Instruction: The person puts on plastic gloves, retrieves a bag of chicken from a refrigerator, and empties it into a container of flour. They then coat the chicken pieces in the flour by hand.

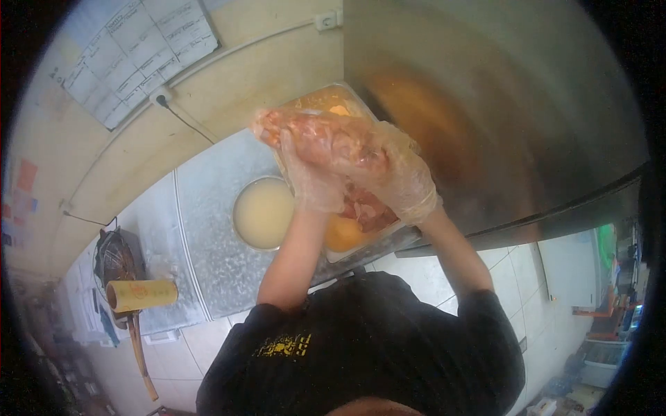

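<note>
Both of my hands wear clear plastic gloves and hold a long, lumpy mass of raw meat (pixel 329 139) above a metal tray (pixel 354 97). My left hand (pixel 316 180) grips it from below, near its left and middle part. Wrapped round the right end is my right hand (pixel 409 173). Under the hands, the tray contains more raw meat (pixel 371 211) and orange liquid (pixel 343 232); the rest of its contents is hidden by my hands. Left of the tray stands a round metal container (pixel 265 211) filled with pale, cloudy liquid.
A metal worktop (pixel 201 208) supports the tray and container. A yellow cardboard tube (pixel 142 295) and a dark wrapped object (pixel 116 260) are at its left end. On the right rises a large dark metal surface (pixel 499 118). A cable (pixel 184 119) hangs along the wall.
</note>
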The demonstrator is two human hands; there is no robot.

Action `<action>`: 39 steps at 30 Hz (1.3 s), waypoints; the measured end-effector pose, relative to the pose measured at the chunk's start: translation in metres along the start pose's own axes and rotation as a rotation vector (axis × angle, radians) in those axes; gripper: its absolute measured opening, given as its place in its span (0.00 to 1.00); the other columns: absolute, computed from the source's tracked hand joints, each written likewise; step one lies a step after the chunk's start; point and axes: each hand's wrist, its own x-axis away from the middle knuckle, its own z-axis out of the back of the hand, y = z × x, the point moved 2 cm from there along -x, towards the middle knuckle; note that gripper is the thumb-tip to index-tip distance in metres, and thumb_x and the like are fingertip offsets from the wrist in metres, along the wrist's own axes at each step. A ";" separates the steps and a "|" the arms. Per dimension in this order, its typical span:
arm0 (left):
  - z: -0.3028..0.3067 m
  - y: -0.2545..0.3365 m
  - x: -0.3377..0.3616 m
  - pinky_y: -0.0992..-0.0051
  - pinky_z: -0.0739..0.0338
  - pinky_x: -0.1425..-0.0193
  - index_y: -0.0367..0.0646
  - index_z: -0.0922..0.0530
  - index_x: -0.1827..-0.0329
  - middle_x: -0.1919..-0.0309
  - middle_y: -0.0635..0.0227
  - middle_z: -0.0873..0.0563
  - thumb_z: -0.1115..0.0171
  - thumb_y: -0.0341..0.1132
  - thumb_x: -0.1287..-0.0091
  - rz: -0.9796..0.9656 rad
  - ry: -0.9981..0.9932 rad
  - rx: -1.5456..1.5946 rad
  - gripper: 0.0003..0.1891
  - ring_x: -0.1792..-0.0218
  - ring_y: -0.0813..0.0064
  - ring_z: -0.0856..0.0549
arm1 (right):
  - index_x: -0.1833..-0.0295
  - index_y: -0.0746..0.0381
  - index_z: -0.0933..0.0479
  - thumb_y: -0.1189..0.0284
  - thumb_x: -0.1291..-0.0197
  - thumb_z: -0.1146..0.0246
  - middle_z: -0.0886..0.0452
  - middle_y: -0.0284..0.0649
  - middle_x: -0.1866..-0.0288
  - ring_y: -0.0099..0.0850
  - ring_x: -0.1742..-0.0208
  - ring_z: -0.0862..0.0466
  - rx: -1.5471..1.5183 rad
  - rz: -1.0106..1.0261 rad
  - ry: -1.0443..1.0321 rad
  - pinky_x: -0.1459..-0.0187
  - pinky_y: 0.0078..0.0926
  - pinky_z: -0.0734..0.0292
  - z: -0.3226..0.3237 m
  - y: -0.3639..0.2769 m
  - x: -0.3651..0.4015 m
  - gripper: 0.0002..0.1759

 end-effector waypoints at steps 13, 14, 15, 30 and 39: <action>-0.015 0.020 -0.006 0.57 0.21 0.38 0.51 0.26 0.40 0.48 0.66 0.18 0.47 0.67 0.28 -0.103 0.110 -0.079 0.30 0.44 0.63 0.18 | 0.37 0.61 0.29 0.86 0.45 0.32 0.21 0.39 0.42 0.28 0.45 0.18 -1.106 -0.722 0.376 0.47 0.26 0.20 -0.041 0.050 0.077 0.29; -0.012 0.023 -0.011 0.57 0.21 0.39 0.51 0.25 0.41 0.49 0.65 0.18 0.47 0.67 0.28 -0.135 0.087 -0.086 0.30 0.45 0.63 0.18 | 0.35 0.61 0.30 0.85 0.46 0.31 0.21 0.40 0.41 0.30 0.43 0.18 -0.966 -0.693 0.336 0.46 0.27 0.20 -0.042 0.056 0.082 0.32; -0.008 0.028 -0.017 0.58 0.21 0.40 0.51 0.25 0.41 0.50 0.65 0.17 0.48 0.67 0.28 -0.168 0.063 -0.093 0.30 0.46 0.63 0.18 | 0.33 0.60 0.30 0.84 0.47 0.30 0.21 0.40 0.39 0.31 0.42 0.18 -0.828 -0.658 0.297 0.45 0.28 0.19 -0.046 0.071 0.088 0.34; 0.034 0.020 0.009 0.64 0.20 0.44 0.56 0.23 0.46 0.56 0.74 0.17 0.44 0.67 0.29 -0.098 0.025 -0.075 0.26 0.51 0.72 0.17 | 0.35 0.65 0.21 0.73 0.33 0.34 0.11 0.45 0.54 0.29 0.65 0.13 -0.569 -0.548 -0.016 0.63 0.33 0.18 -0.042 0.002 0.035 0.22; 0.039 -0.003 0.030 0.67 0.21 0.38 0.52 0.26 0.35 0.46 0.72 0.17 0.40 0.63 0.28 -0.036 0.161 -0.130 0.29 0.45 0.70 0.18 | 0.23 0.62 0.35 0.76 0.41 0.28 0.20 0.41 0.38 0.28 0.45 0.19 -0.885 -0.560 -0.248 0.48 0.29 0.19 -0.068 0.030 0.025 0.40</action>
